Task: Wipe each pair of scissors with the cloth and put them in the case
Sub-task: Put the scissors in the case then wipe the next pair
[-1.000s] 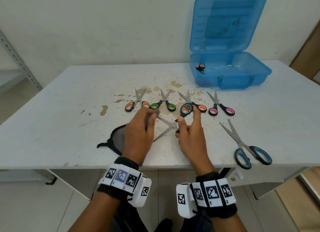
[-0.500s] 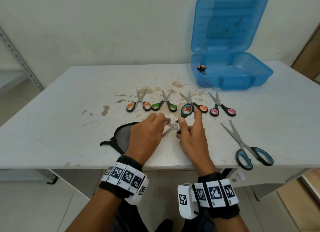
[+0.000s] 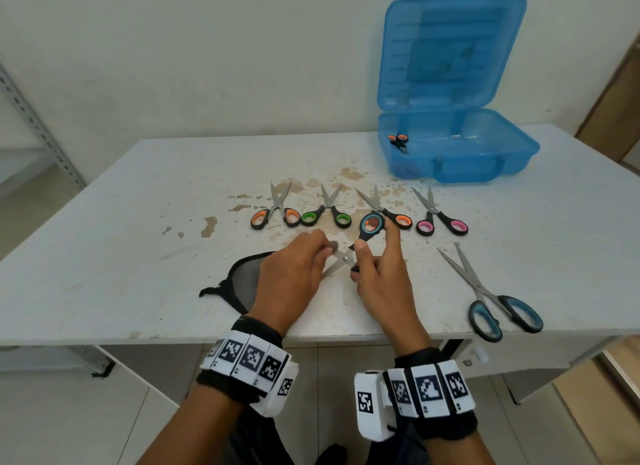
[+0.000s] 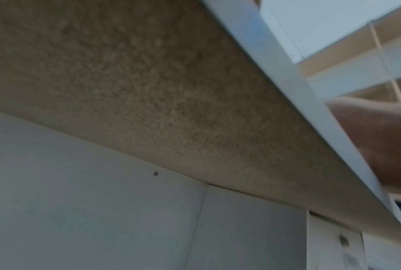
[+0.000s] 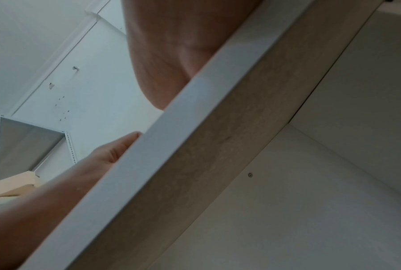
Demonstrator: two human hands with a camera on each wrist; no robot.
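My right hand (image 3: 367, 256) pinches the black shank of a pair of blue-ringed scissors (image 3: 372, 223), ring pointing away and forefinger stretched along it. The open blades (image 3: 338, 264) point left into my left hand (image 3: 322, 253), which pinches the dark grey cloth (image 3: 242, 279) around them. The rest of the cloth trails on the table behind that hand. The open blue case (image 3: 460, 168) stands at the far right, with a small orange-handled pair (image 3: 398, 141) inside. Both wrist views show only the table's underside and edge, with part of a palm or forearm.
A row of small scissors lies beyond my hands: orange (image 3: 275, 216), green (image 3: 325, 216), orange-and-black (image 3: 389, 213), pink (image 3: 441, 222). A large blue-handled pair (image 3: 498, 308) overhangs the front edge of the stained white table (image 3: 104, 256) at the right. A metal rack (image 3: 38, 128) stands left.
My left hand has slid with the cloth along the blades toward the pivot, covering more of them. The right hand keeps the scissors almost still.
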